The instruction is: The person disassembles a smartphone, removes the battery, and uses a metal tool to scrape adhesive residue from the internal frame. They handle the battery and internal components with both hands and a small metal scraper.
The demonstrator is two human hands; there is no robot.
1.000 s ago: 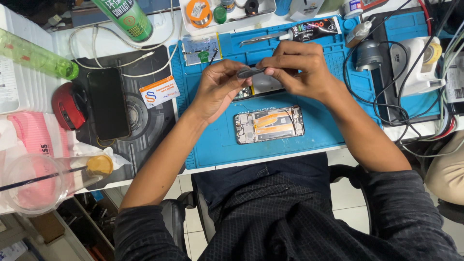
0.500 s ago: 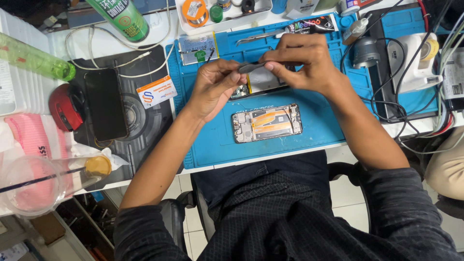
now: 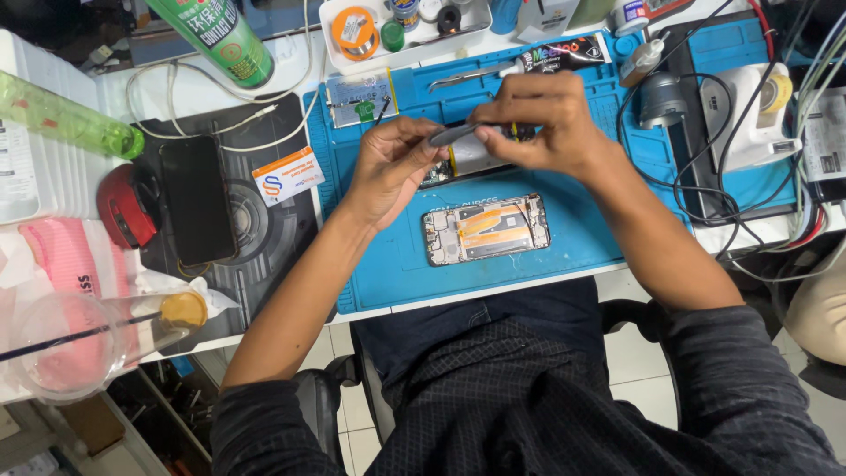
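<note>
- Pinching one end of a slim dark tool, the left hand hovers over the blue work mat, its fingers curled in around the tool's tip.
- The right hand grips the other end of that tool, thumb and forefinger pressed onto it, the rest of the fingers folded above.
- Under both hands, near the middle of the mat, lies a phone part, mostly covered by the hands; whether the tool touches it cannot be told.
- Just nearer the person on the mat lies an opened phone, face down, its insides and an orange strip showing, apart from both hands.
- At the mat's far edge rests a black glue tube, with metal tweezers beside it.
- Off the mat's left side a dark phone lies on a grey pad, next to a white and orange card.
- Farther left of the mat sit a red mouse and a green bottle.
- Beyond the mat's far left corner stands a green spray can.
</note>
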